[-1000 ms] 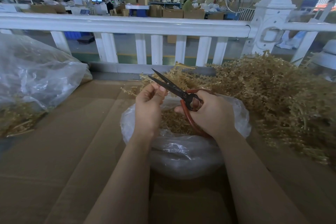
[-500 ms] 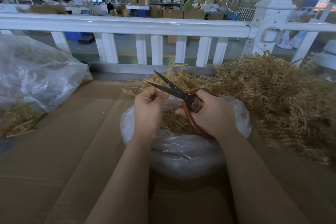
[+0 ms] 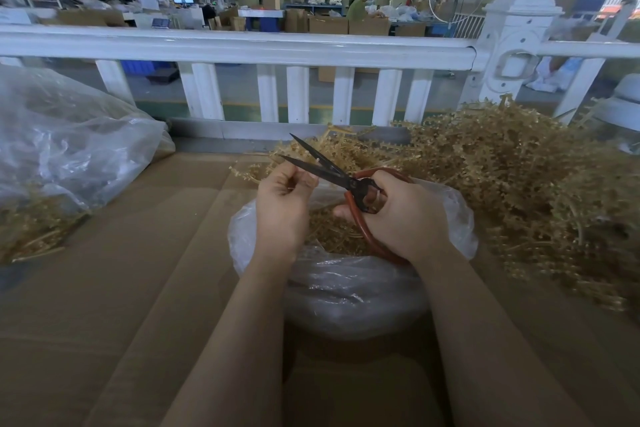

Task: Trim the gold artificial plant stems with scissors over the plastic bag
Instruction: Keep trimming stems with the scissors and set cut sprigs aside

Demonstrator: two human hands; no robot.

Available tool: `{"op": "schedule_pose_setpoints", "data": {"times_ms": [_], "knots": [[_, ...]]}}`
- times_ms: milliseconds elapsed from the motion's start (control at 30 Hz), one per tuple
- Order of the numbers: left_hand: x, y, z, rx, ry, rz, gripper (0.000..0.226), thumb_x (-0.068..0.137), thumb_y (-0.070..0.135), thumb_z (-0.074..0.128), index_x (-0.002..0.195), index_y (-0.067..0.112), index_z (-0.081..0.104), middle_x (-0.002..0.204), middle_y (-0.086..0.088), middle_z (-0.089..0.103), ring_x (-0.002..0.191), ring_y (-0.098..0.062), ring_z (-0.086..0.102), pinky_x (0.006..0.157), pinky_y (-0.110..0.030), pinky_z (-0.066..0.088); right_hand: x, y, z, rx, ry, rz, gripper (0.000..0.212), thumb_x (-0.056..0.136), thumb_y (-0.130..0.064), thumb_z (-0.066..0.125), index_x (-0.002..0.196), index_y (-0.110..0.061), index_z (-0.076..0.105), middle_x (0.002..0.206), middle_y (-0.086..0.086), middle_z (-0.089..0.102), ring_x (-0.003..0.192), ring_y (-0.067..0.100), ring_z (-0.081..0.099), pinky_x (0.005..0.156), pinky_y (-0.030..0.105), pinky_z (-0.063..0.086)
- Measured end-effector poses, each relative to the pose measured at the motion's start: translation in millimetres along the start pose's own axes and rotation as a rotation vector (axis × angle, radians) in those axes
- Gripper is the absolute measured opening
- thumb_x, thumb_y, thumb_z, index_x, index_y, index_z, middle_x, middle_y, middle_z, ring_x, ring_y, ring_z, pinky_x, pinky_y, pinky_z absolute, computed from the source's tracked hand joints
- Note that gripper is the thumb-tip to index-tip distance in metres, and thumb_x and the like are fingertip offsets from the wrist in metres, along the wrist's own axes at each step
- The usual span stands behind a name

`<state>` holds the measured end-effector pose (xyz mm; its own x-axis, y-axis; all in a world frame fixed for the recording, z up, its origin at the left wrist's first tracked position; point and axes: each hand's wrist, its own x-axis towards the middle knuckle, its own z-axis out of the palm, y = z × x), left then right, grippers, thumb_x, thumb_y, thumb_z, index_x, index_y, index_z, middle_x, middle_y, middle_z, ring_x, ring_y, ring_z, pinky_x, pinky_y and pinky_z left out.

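- A brown cardboard surface [image 3: 114, 288] fills the foreground, made of flat sheets with visible seams.
- At its centre sits a clear plastic bag [image 3: 346, 288], its mouth open upward, with gold trimmings inside.
- The left hand [image 3: 282, 208] is above the bag's left edge, fingers curled and pinching something small and pale by the lower blade; what it is cannot be made out.
- The right hand [image 3: 405, 215] grips the red handles of a pair of scissors [image 3: 332, 172] over the bag. The dark blades are parted and point up and to the left.
- A large heap of gold artificial plant stems [image 3: 519, 191] lies on the cardboard to the right of the bag and behind it.
- At the far left, a second clear bag [image 3: 69, 149] lies on its side with gold stems showing at its lower edge.
- A white railing [image 3: 242, 45] with upright posts runs across behind the surface.
- Beyond the railing is a large workshop with cardboard boxes, lit computer screens, tall windows, a standing fan, and people working at distant tables.
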<state>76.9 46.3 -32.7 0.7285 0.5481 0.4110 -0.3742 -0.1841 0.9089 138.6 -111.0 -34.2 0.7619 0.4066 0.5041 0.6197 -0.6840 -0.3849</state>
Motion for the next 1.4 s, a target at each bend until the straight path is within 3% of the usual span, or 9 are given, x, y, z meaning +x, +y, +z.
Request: {"op": "schedule_pose_setpoints", "data": {"times_ms": [333, 567, 700, 867, 967, 1067, 1200, 1267, 1400], "knots": [[0.1, 2.1, 0.3, 0.017, -0.004, 0.025, 0.024, 0.097, 0.002, 0.058, 0.083, -0.017, 0.051, 0.077, -0.013, 0.046, 0.074, -0.018, 0.039, 0.067, -0.020, 0.036, 0.0, 2.5, 2.6, -0.021, 0.011, 0.023, 0.056, 0.065, -0.093, 0.051, 0.083, -0.041, 0.060, 0.068, -0.017, 0.063, 0.065, -0.002, 0.055, 0.054, 0.019, 0.043], [-0.3, 3.6, 1.2, -0.098, 0.003, -0.037, 0.017, 0.095, -0.002, 0.057, 0.079, -0.007, 0.055, 0.079, -0.014, 0.049, 0.077, -0.017, 0.048, 0.070, -0.013, 0.044, -1.0, -0.2, 1.6, 0.028, 0.055, 0.009, 0.039, 0.067, -0.088, 0.058, 0.072, -0.051, 0.047, 0.061, -0.021, 0.058, 0.060, -0.009, 0.051, 0.050, 0.014, 0.036], [0.4, 2.6, 0.9, -0.190, -0.003, -0.098, 0.025, 0.096, -0.001, 0.057, 0.074, 0.011, 0.058, 0.073, -0.003, 0.054, 0.069, -0.007, 0.052, 0.067, -0.012, 0.045, 0.4, 0.1, 2.2, 0.072, 0.020, 0.043, 0.054, 0.062, -0.094, 0.051, 0.080, -0.044, 0.060, 0.062, -0.024, 0.059, 0.060, -0.010, 0.052, 0.049, 0.013, 0.035], [2.8, 0.0, 1.0, -0.311, 0.042, -0.300, 0.027, 0.097, 0.007, 0.057, 0.072, 0.014, 0.063, 0.066, 0.005, 0.060, 0.060, -0.004, 0.052, 0.058, -0.012, 0.044, 1.1, -0.7, 3.0, 0.172, -0.051, 0.074, 0.053, 0.062, -0.089, 0.057, 0.065, -0.036, 0.056, 0.076, -0.044, 0.055, 0.074, -0.018, 0.055, 0.041, 0.013, 0.035], [2.1, 0.7, 0.5, -0.322, 0.044, -0.346, 0.023, 0.096, 0.008, 0.059, 0.075, 0.015, 0.066, 0.065, 0.006, 0.061, 0.057, -0.003, 0.053, 0.056, -0.012, 0.044, 2.0, 0.1, 4.3, 0.248, -0.046, 0.106, 0.056, 0.060, -0.089, 0.056, 0.064, -0.033, 0.057, 0.070, -0.035, 0.060, 0.067, -0.009, 0.059, 0.047, 0.019, 0.034], [-3.5, 5.0, 4.6, -0.323, -0.058, -0.341, 0.022, 0.094, 0.005, 0.061, 0.074, 0.012, 0.067, 0.060, 0.008, 0.065, 0.054, 0.001, 0.057, 0.054, -0.011, 0.045, 3.6, -0.2, 6.0, 0.459, -0.002, 0.145, 0.047, 0.063, -0.079, 0.064, 0.071, -0.033, 0.069, 0.065, -0.021, 0.068, 0.059, 0.000, 0.064, 0.054, 0.025, 0.049], [-6.4, 5.7, 10.5, -0.274, -0.156, -0.363, 0.007, 0.090, 0.002, 0.065, 0.088, 0.001, 0.072, 0.080, -0.004, 0.072, 0.075, -0.010, 0.066, 0.078, -0.020, 0.050, 7.4, -3.8, 5.7, 0.707, -0.001, 0.177, 0.028, 0.075, -0.051, 0.079, 0.076, -0.023, 0.075, 0.061, -0.007, 0.069, 0.051, 0.001, 0.059, 0.051, 0.021, 0.047], [-6.3, 4.7, 10.3, -0.253, -0.169, -0.364, 0.006, 0.089, 0.003, 0.066, 0.088, 0.002, 0.072, 0.081, -0.004, 0.072, 0.074, -0.008, 0.066, 0.073, -0.015, 0.048, 8.9, -2.4, 6.3, 0.742, -0.012, 0.179, 0.010, 0.084, -0.027, 0.081, 0.076, -0.025, 0.074, 0.061, -0.009, 0.068, 0.052, -0.002, 0.057, 0.052, 0.015, 0.045], [-6.5, 4.6, 10.3, -0.228, -0.180, -0.354, 0.008, 0.088, 0.003, 0.068, 0.080, 0.005, 0.071, 0.076, 0.001, 0.072, 0.069, -0.004, 0.065, 0.067, -0.012, 0.048, 9.1, -0.3, 7.9, 0.747, -0.010, 0.183, 0.019, 0.087, -0.015, 0.077, 0.074, -0.027, 0.071, 0.059, -0.014, 0.066, 0.053, -0.004, 0.059, 0.051, 0.009, 0.044]]}}
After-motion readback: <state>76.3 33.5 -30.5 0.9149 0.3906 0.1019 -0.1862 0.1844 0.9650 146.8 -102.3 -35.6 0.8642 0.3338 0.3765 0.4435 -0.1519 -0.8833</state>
